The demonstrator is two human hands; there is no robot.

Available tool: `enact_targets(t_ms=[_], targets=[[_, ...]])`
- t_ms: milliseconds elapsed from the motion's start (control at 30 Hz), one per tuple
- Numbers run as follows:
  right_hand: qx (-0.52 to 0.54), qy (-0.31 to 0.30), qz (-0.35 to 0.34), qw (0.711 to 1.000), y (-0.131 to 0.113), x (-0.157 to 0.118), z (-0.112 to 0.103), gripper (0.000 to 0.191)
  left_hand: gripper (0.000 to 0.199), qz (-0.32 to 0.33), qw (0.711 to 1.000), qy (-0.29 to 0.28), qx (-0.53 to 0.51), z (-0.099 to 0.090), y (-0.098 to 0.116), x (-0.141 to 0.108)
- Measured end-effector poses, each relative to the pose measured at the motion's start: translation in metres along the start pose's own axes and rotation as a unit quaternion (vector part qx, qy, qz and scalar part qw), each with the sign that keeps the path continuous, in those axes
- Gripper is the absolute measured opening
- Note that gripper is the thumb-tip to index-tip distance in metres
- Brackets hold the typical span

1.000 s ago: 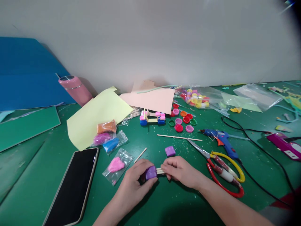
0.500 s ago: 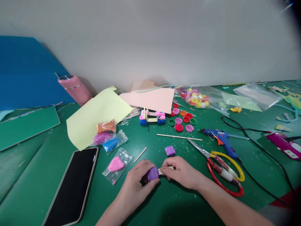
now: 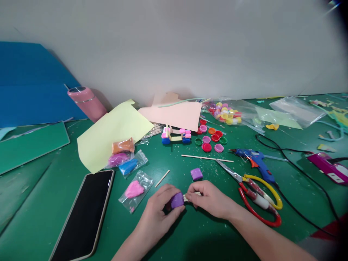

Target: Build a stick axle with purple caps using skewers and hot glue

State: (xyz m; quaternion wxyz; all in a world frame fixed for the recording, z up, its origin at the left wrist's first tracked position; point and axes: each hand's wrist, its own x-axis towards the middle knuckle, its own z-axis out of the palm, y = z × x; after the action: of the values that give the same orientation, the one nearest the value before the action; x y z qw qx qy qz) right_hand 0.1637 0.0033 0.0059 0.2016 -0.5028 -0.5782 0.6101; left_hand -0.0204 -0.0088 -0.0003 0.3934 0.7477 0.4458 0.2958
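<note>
My left hand (image 3: 162, 206) is closed around a purple block of modelling clay (image 3: 177, 200), thumb below and fingers above. Pinched in my right hand (image 3: 208, 199) are short pale wooden sticks (image 3: 186, 198), whose left ends meet the clay's right side; whether they go into it I cannot tell. Just beyond the right hand lies a second purple clay block (image 3: 196, 174). A loose short stick (image 3: 162, 178) rests to the left, and a longer stick (image 3: 207, 158) lies farther back. Behind them stands a small stick frame with pink and blue clay pieces (image 3: 176, 135).
Scissors (image 3: 250, 192) and a blue glue gun (image 3: 254, 159) with its cord lie to the right. Several coloured bottle caps (image 3: 206, 147) are at the back. On the left are bagged clay (image 3: 134, 189), a phone (image 3: 84, 217), yellow paper (image 3: 114, 130) and a pink bottle (image 3: 87, 103).
Almost nothing differs. Both hands keep the same place and hold, with the purple clay and sticks between them; only the camera view shifts very slightly.
</note>
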Motion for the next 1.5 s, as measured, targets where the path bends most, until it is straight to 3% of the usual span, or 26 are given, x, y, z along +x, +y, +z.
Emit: enact_targets(t_ms=[300, 467, 733, 933, 1267, 1367, 1433, 1500], targets=[[0.064, -0.017, -0.016, 0.998, 0.006, 0.002, -0.001, 0.039, 0.015, -0.025, 0.999, -0.024, 0.001, -0.002, 0.002, 0.001], [0.1, -0.021, -0.023, 0.995, 0.008, 0.002, -0.004, 0.043, 0.015, -0.029, 1.0, 0.006, 0.01, -0.006, -0.001, 0.001], [0.072, 0.061, -0.053, 0.994, 0.007, -0.008, -0.021, 0.041, 0.015, -0.006, 0.999, 0.041, 0.03, -0.009, -0.005, 0.002], [0.035, 0.147, -0.076, 0.986, 0.014, -0.007, -0.028, 0.037, 0.019, -0.012, 0.996, 0.021, 0.088, -0.004, -0.011, 0.003], [-0.003, 0.171, -0.115, 0.979, 0.019, -0.004, -0.024, 0.031, 0.029, -0.022, 0.991, 0.023, 0.128, -0.003, -0.013, 0.003], [-0.003, 0.175, -0.123, 0.977, 0.02, -0.004, -0.024, 0.032, 0.042, -0.055, 0.986, 0.055, 0.146, -0.011, -0.002, -0.012], [-0.003, 0.179, -0.127, 0.976, 0.022, -0.003, -0.024, 0.031, 0.044, -0.077, 0.986, 0.074, 0.128, -0.018, 0.013, -0.035], [-0.001, 0.184, -0.129, 0.974, 0.024, -0.002, -0.024, 0.032, 0.033, -0.092, 0.995, 0.009, 0.045, -0.023, 0.03, -0.065]])
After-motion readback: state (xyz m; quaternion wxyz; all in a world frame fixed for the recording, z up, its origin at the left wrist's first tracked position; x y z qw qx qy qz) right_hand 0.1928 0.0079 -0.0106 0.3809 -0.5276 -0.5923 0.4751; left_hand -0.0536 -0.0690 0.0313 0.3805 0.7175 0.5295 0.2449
